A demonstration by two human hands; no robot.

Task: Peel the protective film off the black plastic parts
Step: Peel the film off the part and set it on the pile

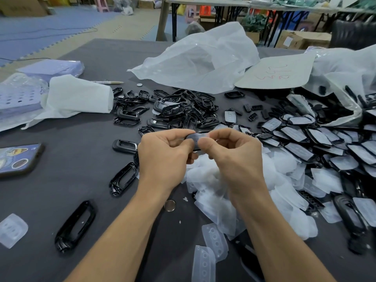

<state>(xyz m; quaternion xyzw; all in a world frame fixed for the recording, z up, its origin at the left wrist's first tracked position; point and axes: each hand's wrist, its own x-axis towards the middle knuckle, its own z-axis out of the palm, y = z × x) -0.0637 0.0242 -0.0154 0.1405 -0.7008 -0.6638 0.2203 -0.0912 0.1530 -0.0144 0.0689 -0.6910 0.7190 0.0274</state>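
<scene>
Between left hand [162,153] and right hand [234,153]: pinched black part [196,138].

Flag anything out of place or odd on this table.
Nothing looks damaged. A round metal disc lies loose between the forearms, unlike the black parts. One peeled film piece sits alone at the near left, apart from the film pile under the right hand.

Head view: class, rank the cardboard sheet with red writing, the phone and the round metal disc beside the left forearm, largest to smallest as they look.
Largest: cardboard sheet, even though it lies farther off.
Next: phone, partly cut off by the frame edge.
Smallest: metal disc.
</scene>
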